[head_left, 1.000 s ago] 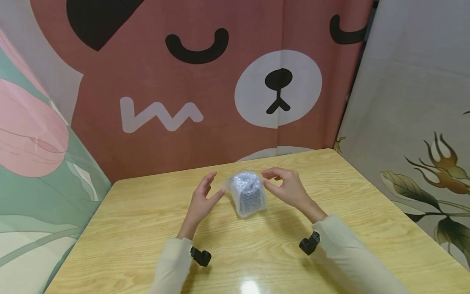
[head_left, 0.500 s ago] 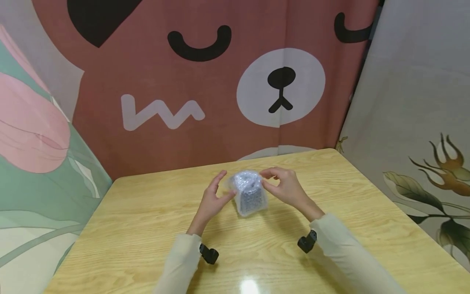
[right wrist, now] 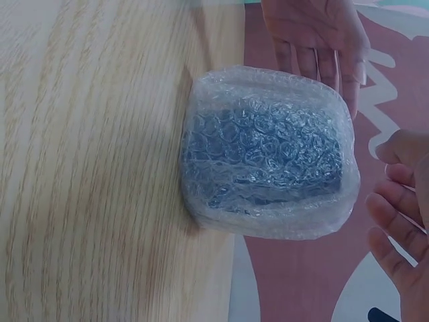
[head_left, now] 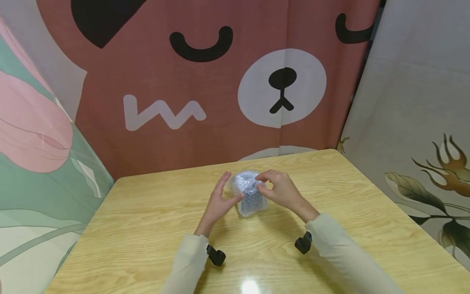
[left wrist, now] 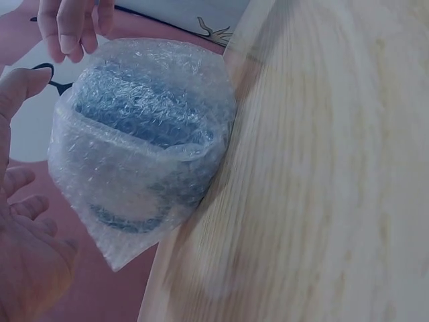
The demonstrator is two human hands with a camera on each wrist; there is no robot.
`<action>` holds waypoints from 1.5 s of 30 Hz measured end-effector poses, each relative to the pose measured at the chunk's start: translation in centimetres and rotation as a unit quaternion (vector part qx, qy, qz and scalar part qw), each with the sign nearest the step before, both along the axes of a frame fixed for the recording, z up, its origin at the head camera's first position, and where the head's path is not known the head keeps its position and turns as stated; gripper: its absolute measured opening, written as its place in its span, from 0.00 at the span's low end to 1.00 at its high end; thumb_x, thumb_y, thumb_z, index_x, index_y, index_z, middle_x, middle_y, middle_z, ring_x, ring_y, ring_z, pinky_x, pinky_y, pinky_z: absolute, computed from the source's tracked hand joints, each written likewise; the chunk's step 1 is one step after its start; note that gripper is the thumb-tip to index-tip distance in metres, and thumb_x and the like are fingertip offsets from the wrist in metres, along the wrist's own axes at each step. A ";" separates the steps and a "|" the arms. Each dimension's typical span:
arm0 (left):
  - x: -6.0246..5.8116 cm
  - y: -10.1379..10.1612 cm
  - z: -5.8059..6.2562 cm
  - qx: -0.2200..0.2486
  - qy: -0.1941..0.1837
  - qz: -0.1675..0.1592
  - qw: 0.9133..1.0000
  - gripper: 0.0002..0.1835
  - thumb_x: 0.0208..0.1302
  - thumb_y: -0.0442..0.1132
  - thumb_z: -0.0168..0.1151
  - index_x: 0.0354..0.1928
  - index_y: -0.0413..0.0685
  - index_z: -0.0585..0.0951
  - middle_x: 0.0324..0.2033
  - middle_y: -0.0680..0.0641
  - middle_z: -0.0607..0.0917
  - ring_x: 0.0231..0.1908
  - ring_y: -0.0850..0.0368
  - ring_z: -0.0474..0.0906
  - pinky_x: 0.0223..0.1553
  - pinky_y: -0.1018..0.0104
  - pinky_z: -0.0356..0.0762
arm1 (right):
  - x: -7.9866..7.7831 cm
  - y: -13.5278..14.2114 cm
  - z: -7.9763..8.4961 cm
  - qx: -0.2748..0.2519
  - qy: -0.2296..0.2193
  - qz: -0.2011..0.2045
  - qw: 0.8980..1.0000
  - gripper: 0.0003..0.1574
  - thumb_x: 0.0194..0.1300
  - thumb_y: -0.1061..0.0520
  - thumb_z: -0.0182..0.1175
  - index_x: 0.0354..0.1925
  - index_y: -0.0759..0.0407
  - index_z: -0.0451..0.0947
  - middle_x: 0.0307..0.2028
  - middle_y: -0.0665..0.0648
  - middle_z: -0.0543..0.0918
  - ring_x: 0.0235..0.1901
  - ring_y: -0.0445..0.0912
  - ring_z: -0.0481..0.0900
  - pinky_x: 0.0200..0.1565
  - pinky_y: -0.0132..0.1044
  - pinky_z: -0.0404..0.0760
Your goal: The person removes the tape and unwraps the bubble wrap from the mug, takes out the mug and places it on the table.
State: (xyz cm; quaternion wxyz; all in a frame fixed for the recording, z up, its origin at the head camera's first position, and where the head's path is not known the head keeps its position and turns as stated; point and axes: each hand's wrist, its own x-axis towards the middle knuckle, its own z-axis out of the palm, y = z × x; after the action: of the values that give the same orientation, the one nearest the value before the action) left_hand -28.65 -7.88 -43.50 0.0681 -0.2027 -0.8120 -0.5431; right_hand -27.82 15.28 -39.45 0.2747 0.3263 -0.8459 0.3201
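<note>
A dark blue-grey item wrapped in bubble wrap (head_left: 253,202) stands on the wooden table. Its kind is hidden by the wrap. At its left side is my left hand (head_left: 219,203), fingers extended and thumb spread toward the near face. In the right wrist view, the left hand's fingers (right wrist: 305,60) reach behind the package's edge. My right hand (head_left: 282,190) hovers by the top right of the package, fingers bent and thumb opposite. The right wrist view shows those right fingers (right wrist: 395,208) loosely curled, with a gap between them and the bubble wrap.
The light wooden table (head_left: 147,220) extends around the package. Behind it hangs a curtain with a bear face (head_left: 220,134); a floral curtain (head_left: 411,102) hangs on the right. Small black cameras (head_left: 216,256) sit on both wrists.
My left hand has moved right, closer to the package. My right hand has shifted slightly left over the package's top right edge. The package has stayed nearly in place.
</note>
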 end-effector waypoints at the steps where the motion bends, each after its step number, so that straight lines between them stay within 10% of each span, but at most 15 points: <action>1: 0.0 0.1 -0.1 0.000 0.001 0.000 1.000 0.45 0.58 0.47 0.71 0.74 0.54 0.59 0.74 0.50 0.54 0.72 0.47 0.47 0.66 0.40 0.49 | 0.0 -0.1 0.0 0.002 0.000 -0.001 1.000 0.09 0.57 0.62 0.67 0.38 0.65 0.85 0.34 0.58 0.86 0.34 0.48 0.82 0.36 0.44 0.82; 11: 1.1 0.9 1.2 0.027 0.011 -0.020 0.999 0.45 0.59 0.40 0.71 0.74 0.41 0.57 0.74 0.42 0.52 0.72 0.42 0.45 0.67 0.42 0.49 | 0.1 -0.6 0.1 0.027 0.026 -0.011 0.999 0.08 0.55 0.64 0.69 0.36 0.64 0.85 0.32 0.56 0.85 0.32 0.48 0.81 0.33 0.39 0.81; 22: -0.1 1.4 -0.6 0.022 0.006 -0.025 0.999 0.50 0.54 0.40 0.75 0.74 0.45 0.57 0.74 0.48 0.51 0.72 0.48 0.44 0.68 0.46 0.48 | 0.1 -1.4 0.3 0.084 0.011 -0.043 0.995 0.10 0.54 0.61 0.71 0.36 0.63 0.85 0.33 0.56 0.86 0.32 0.47 0.82 0.33 0.39 0.82; 45: -1.6 0.9 -0.6 0.043 -0.066 -0.084 0.993 0.48 0.57 0.39 0.73 0.75 0.58 0.56 0.75 0.51 0.47 0.73 0.51 0.40 0.69 0.45 0.44 | -0.2 -1.2 0.1 0.109 0.023 -0.062 0.992 0.07 0.54 0.60 0.69 0.33 0.61 0.85 0.33 0.55 0.86 0.33 0.47 0.81 0.36 0.40 0.82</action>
State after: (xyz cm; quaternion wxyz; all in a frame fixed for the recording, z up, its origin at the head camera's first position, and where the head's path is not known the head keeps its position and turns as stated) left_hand -30.21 -6.95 -44.09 -0.0232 -0.2307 -0.7708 -0.5934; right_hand -28.07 14.06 -39.39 0.2764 0.3086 -0.8877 0.2010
